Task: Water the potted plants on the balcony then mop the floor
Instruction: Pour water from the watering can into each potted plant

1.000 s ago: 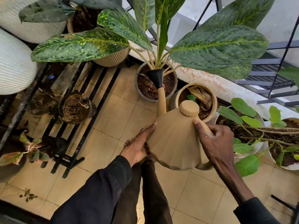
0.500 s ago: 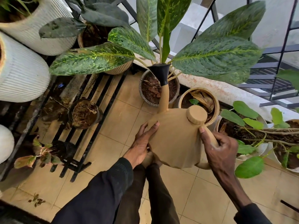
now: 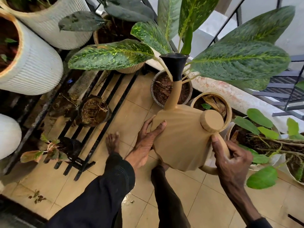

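I hold a tan watering can (image 3: 184, 139) with both hands above the tiled floor. My right hand (image 3: 232, 157) is wrapped around its handle at the back. My left hand (image 3: 146, 142) presses flat against the can's left side. The can's black spout head (image 3: 175, 66) points up and away, over the grey speckled pot (image 3: 155, 94) with the big variegated-leaf plant (image 3: 238, 60). No water is visible coming out. A tan round pot (image 3: 228, 109) with dry leaves sits just behind the can's cap.
A black metal rack (image 3: 102, 122) on the left carries two small dark pots (image 3: 94, 111) and large ribbed white planters (image 3: 39, 66). White pots with green-leaf plants (image 3: 266, 142) stand at right. A low wall and railing (image 3: 246, 99) close off the far side. My bare foot (image 3: 112, 142) stands near the rack.
The can has tipped back and risen, so the spout head now points higher. The view has shifted, showing more of the left planters and my foot.
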